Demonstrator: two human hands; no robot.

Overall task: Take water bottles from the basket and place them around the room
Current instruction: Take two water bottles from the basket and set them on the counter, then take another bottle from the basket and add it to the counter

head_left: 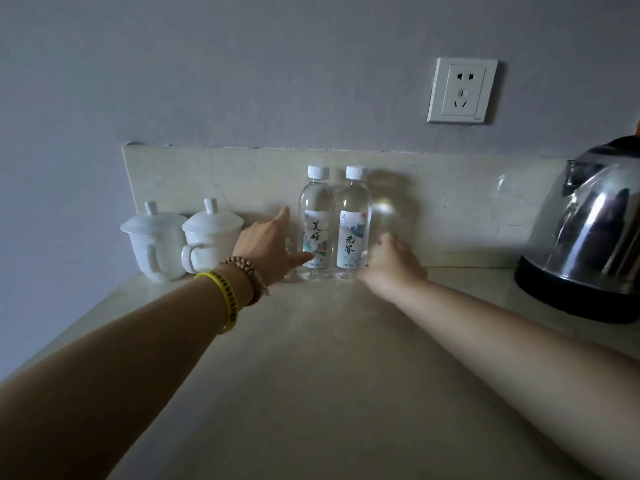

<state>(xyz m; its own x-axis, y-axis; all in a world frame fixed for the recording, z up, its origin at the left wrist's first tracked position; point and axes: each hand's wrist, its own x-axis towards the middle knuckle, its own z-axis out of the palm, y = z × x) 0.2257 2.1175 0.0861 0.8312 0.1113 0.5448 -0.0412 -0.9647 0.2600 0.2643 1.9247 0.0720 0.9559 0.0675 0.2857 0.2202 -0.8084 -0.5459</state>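
Head view: two water bottles stand upright, side by side and touching, at the back of the pale countertop (329, 341) against the low stone backsplash (207, 178). The left bottle (314, 223) and the right bottle (352, 223) are clear plastic with white screw caps and pale printed labels bearing dark brush characters; both look full. The left hand (266, 249) has its fingers spread, the thumb touching the left bottle's lower label and the forefinger raised just beside its flank, not closed around it. The right hand (393, 263) is blurred just beside the right bottle; I cannot tell whether its fingers are apart or closed, and it seems to hold nothing.

Likely risk: the bottles are tall and narrow, so a careless brush from either hand could tip one into the other and topple both. A falling bottle could roll toward the two lidded white cups (183, 240) on the left or the steel kettle (588, 244) on the right. The basket is out of sight.
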